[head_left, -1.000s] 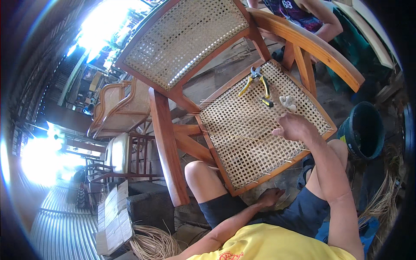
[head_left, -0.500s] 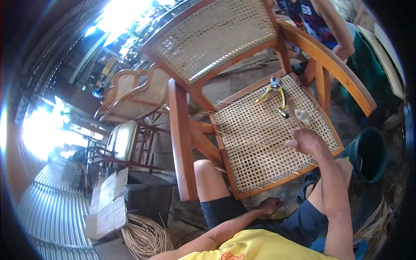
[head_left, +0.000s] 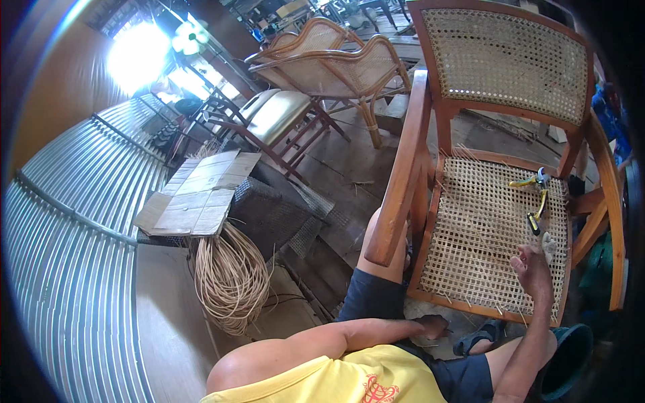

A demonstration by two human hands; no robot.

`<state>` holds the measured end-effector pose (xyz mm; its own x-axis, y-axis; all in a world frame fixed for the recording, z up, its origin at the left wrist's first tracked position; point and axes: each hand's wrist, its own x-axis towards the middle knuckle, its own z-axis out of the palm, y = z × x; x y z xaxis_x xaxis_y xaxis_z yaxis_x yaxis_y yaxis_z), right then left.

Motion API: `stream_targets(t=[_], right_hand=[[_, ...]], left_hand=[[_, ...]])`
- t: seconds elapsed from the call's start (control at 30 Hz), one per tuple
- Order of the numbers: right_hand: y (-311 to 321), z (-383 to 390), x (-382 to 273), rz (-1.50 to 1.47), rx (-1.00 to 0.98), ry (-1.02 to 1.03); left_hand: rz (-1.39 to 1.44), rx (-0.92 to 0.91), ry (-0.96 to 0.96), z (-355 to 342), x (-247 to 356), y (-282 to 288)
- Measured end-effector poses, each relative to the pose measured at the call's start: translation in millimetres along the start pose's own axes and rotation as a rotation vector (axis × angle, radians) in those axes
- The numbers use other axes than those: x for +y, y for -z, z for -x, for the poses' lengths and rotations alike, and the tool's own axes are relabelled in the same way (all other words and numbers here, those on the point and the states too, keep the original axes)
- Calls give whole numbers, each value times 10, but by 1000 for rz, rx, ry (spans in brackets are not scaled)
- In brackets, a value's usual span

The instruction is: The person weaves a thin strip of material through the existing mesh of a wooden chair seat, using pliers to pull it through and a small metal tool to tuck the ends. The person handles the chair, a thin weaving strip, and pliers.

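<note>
A wooden armchair [head_left: 392, 201] stands before me, its seat and back woven in cane. My right hand [head_left: 535, 270] is over the right front part of the cane seat [head_left: 484, 228], fingers curled in; what they hold, if anything, is too small to make out. Beside it lies a whitish lump [head_left: 549, 247]. Farther back on the seat rest yellow-handled pliers [head_left: 541, 185] and a small black-and-yellow tool [head_left: 533, 224]. Below the seat's front edge, my left hand [head_left: 433, 327] is closed in shadow, its contents hidden. Loose cane ends [head_left: 498, 310] stick out along the front and left edges.
To the left, a coil of cane [head_left: 232, 279] hangs below flattened cardboard [head_left: 198, 188]. Behind stand a padded chair [head_left: 279, 121] and a rattan seat [head_left: 336, 74]. Corrugated metal sheeting [head_left: 74, 269] lines the far left. A dark green bucket [head_left: 571, 359] stands by my right leg.
My view has swung left, so the armchair now sits farther right and more of the cane coil and sheeting shows. Both hands stay near the same parts of the seat.
</note>
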<state>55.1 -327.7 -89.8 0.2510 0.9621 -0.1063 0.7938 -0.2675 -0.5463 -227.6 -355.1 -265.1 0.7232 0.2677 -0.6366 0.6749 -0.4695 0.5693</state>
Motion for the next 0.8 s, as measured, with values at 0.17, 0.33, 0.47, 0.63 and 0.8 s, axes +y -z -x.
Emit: stream_targets(t=[0.17, 0.33, 0.47, 0.63, 0.8], right_hand=[[111, 94, 198, 21, 6, -2], [-79, -19, 223, 76, -124, -21], [-76, 51, 202, 58, -124, -27], [14, 146, 132, 83, -132, -41], [-55, 147, 209, 61, -111, -35]], left_hand=[[-46, -134, -39, -171, 220, 84], [-82, -72, -132, -198, -57, -128], [40, -31, -136, 22, 92, 48], [-7, -83, -207, 9, 79, 18], [45, -77, -157, -47, 62, -19]])
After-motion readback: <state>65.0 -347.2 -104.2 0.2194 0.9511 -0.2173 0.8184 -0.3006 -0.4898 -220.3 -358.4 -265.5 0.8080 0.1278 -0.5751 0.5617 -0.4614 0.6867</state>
